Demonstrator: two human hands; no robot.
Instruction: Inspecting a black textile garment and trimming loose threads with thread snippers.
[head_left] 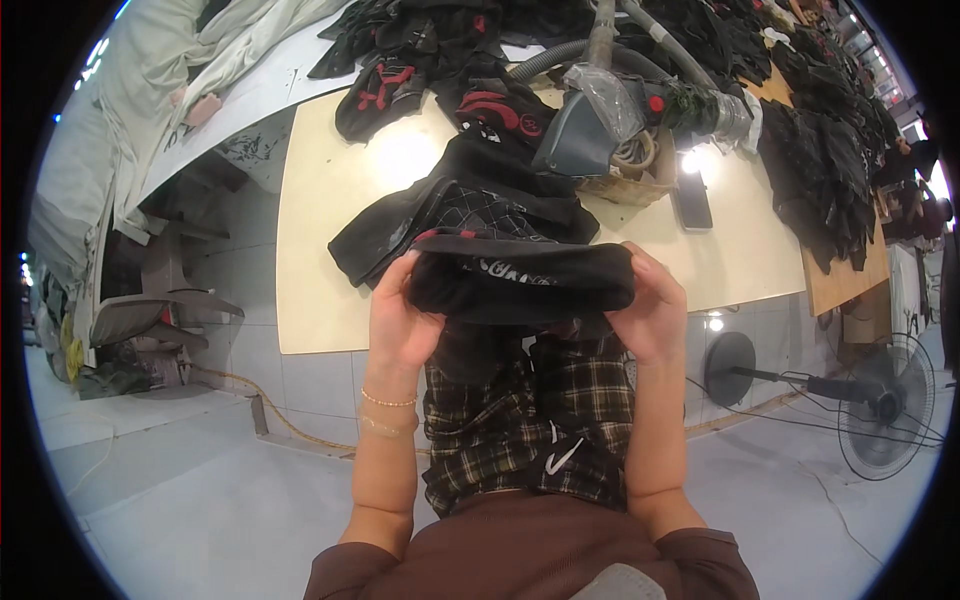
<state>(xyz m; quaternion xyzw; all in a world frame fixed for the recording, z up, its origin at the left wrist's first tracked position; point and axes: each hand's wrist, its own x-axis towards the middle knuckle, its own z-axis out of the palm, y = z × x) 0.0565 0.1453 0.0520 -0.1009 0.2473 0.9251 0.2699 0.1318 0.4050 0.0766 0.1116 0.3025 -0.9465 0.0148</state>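
Both hands grasping a folded black garment point(522, 280) just off the near edge of the bench point(320, 200).

The left hand point(400, 318) clenches the garment's left end and the right hand point(650, 315) its right end, each grip closed on the cloth, which is lifted above the person's checked trousers point(520, 420). A second black garment with a quilted panel point(450, 215) lies on the bench just behind the held one. Farther back stands a grey steam iron with hoses point(590, 125), a dark phone point(692, 200) to its right, and piles of black clothing point(830, 170) along the far and right edges. A floor fan point(890, 400) stands at the right.
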